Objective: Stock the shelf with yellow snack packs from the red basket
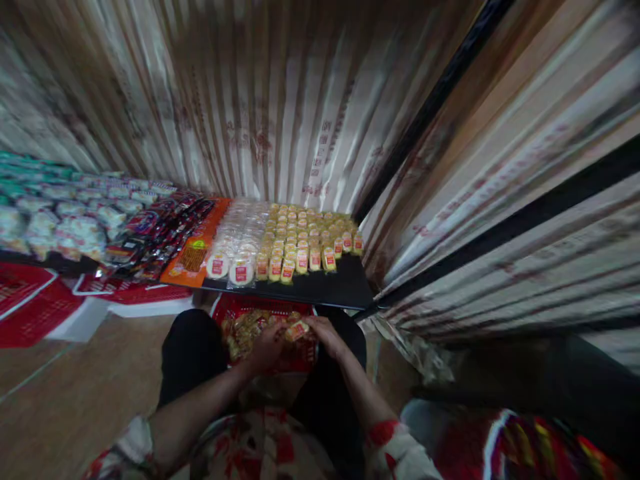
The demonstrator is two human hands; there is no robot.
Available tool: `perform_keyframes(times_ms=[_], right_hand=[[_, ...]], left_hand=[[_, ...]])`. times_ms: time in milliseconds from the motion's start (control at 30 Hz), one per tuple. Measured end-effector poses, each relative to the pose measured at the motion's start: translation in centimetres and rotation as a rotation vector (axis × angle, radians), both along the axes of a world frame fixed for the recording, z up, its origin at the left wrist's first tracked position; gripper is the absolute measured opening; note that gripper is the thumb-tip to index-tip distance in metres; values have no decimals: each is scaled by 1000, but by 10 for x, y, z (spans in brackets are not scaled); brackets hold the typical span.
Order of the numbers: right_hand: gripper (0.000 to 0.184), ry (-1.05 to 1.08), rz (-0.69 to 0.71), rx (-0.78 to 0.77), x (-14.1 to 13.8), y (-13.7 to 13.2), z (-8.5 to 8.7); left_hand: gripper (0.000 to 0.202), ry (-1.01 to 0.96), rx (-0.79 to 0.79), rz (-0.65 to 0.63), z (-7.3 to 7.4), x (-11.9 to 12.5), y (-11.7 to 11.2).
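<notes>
Between my two hands, over a red basket (pixel 314 357), is a small yellow snack packet (pixel 297 331) with a red label. My right hand (pixel 326 333) pinches its right side. My left hand (pixel 267 347) is closed at its left, with fingers curled around packets that are partly hidden. More yellow wrapped packets (pixel 245 333) fill the basket between my knees. In front, rows of matching yellow packets (pixel 302 257) stand on a black shelf (pixel 320 287).
Left of the yellow rows lie round white wrapped snacks (pixel 241 270), an orange bag (pixel 193 257) and dark packets (pixel 145 230). White bags (pixel 75 227) stand farther left. Red boxes (pixel 35 300) sit below the shelf. Printed sheeting (pixel 280 120) hangs behind, with a black bar (pixel 430 113).
</notes>
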State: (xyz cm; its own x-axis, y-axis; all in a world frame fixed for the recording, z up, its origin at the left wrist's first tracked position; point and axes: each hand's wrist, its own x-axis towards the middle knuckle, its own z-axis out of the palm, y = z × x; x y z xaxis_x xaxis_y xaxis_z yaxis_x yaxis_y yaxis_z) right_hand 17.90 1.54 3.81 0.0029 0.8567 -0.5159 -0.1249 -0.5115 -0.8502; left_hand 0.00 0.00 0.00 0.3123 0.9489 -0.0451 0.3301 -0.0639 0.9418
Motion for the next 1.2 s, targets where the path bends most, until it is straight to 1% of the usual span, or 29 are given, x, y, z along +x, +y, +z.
perform_keyframes(times_ms=[67,133,267,433,633,733,833,933,1100,1200], right_hand=[[30,-3,-13,-2,3,-1,1],[27,-3,-40,-4,5,-2,1],[18,12,-136,-8,6,-2,-1],[15,77,-265,12,6,-4,-5],[30,167,-412,73,2,-15,-6],[37,276,-480,104,-4,-20,-3],[44,371,-499,125,-10,-25,1],[50,430,-490,119,-15,-28,3],[49,387,-529,132,-22,-28,2],[50,332,-513,205,-23,-25,0]], left_hand=[[29,-28,-31,-25,8,1,-1],[28,-56,-60,-20,14,4,1],[28,-112,-108,78,24,12,10],[25,-186,-109,191,32,24,27],[26,-293,-157,308,40,36,36],[25,-315,-202,370,42,43,39],[22,-319,-265,428,44,50,42],[19,-321,-291,467,48,56,45],[13,-345,-295,471,56,62,49],[10,-334,-272,454,58,64,50]])
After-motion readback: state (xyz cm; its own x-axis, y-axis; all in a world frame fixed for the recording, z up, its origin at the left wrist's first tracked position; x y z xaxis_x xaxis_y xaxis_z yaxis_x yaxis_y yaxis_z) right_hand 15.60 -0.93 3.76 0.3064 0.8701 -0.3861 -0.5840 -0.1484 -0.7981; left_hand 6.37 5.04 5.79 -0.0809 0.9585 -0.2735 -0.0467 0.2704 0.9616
